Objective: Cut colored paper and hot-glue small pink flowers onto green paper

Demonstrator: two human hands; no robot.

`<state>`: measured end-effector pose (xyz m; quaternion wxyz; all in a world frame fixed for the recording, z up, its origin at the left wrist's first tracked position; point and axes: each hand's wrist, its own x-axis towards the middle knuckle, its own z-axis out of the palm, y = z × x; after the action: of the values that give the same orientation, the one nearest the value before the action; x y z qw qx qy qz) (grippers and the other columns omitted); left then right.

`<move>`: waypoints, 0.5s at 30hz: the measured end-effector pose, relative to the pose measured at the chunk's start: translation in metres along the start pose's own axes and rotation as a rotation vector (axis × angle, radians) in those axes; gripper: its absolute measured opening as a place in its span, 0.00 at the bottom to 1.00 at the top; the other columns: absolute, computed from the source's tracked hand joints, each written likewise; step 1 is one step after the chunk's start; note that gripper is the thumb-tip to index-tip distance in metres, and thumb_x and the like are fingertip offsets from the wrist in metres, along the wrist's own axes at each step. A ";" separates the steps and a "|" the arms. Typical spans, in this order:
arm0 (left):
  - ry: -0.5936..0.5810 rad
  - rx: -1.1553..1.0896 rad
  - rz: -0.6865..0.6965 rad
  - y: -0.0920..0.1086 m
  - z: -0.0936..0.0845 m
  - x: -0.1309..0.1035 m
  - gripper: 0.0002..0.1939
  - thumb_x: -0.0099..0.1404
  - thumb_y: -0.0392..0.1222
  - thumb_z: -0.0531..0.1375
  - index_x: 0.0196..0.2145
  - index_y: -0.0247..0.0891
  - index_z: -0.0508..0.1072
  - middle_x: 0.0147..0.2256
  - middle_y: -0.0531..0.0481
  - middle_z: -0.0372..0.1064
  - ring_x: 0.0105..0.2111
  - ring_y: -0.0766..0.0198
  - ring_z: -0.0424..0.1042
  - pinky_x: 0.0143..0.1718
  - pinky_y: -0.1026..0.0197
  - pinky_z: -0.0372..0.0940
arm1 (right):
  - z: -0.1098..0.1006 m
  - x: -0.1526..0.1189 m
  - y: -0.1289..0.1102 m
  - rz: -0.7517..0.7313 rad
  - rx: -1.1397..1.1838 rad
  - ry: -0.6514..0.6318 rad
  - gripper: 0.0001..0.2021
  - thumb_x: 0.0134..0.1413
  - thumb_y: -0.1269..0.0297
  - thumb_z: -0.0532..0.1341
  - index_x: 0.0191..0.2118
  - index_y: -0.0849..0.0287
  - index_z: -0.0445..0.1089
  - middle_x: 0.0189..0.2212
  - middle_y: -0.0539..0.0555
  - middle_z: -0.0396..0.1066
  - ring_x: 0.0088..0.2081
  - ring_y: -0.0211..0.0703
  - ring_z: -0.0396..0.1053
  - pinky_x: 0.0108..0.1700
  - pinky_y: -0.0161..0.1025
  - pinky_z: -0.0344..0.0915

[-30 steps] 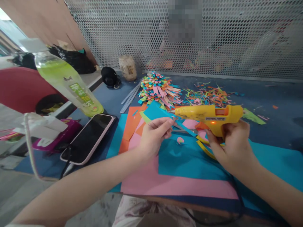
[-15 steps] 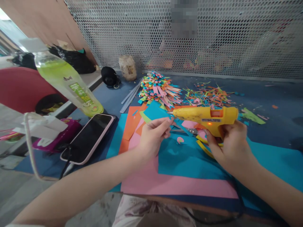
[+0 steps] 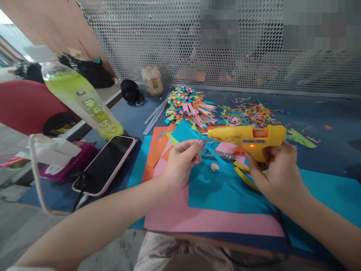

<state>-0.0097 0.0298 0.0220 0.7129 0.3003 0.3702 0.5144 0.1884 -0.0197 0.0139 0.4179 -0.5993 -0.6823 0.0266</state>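
My right hand [image 3: 278, 169] grips a yellow hot glue gun [image 3: 242, 137] by its handle, and a small orange light glows on its side. The gun's metal nozzle points left, close above my left fingertips. Thumb and finger of my left hand [image 3: 184, 160] are pinched on the end of a narrow blue paper strip [image 3: 216, 153], which slants down to the right. Beneath the gun lie scissors with yellow handles [image 3: 244, 177], partly hidden by paper and my right hand. A small curled pink and green paper piece [image 3: 214, 167] rests on the blue sheet [image 3: 217, 195].
A cone of layered coloured paper strips [image 3: 190, 107] stands behind my hands, beside paper scraps [image 3: 249, 114] and clear glue sticks [image 3: 155, 114]. To the left are a phone [image 3: 105, 165], a green drink bottle [image 3: 81, 94] and a purple object [image 3: 66, 162]. A perforated metal panel [image 3: 169, 37] rises behind.
The glue gun has shifted slightly right, its back end a little higher. More of the blue strip shows beside my left fingertips. My left hand has barely moved.
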 end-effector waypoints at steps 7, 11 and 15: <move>-0.034 -0.008 0.045 -0.004 -0.005 0.005 0.12 0.50 0.42 0.70 0.24 0.34 0.72 0.20 0.58 0.57 0.21 0.76 0.55 0.21 0.68 0.51 | -0.005 0.002 -0.001 0.123 0.074 -0.024 0.10 0.54 0.61 0.60 0.41 0.58 0.64 0.43 0.65 0.70 0.46 0.59 0.74 0.44 0.56 0.74; -0.017 -0.020 0.083 -0.004 -0.006 0.010 0.12 0.51 0.43 0.70 0.24 0.34 0.72 0.20 0.57 0.58 0.20 0.76 0.55 0.21 0.69 0.52 | -0.008 0.003 -0.002 0.174 0.114 -0.015 0.15 0.52 0.61 0.60 0.45 0.58 0.65 0.46 0.67 0.69 0.48 0.59 0.72 0.43 0.56 0.74; 0.053 -0.047 0.126 0.001 -0.005 0.015 0.13 0.46 0.41 0.72 0.24 0.34 0.72 0.21 0.57 0.61 0.20 0.76 0.57 0.20 0.69 0.52 | -0.010 0.003 -0.005 0.190 0.109 -0.014 0.15 0.51 0.61 0.61 0.46 0.59 0.66 0.45 0.67 0.69 0.47 0.59 0.73 0.41 0.54 0.74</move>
<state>-0.0118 0.0446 0.0165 0.6758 0.2925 0.3572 0.5745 0.1911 -0.0232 0.0247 0.4409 -0.6372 -0.6229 0.1072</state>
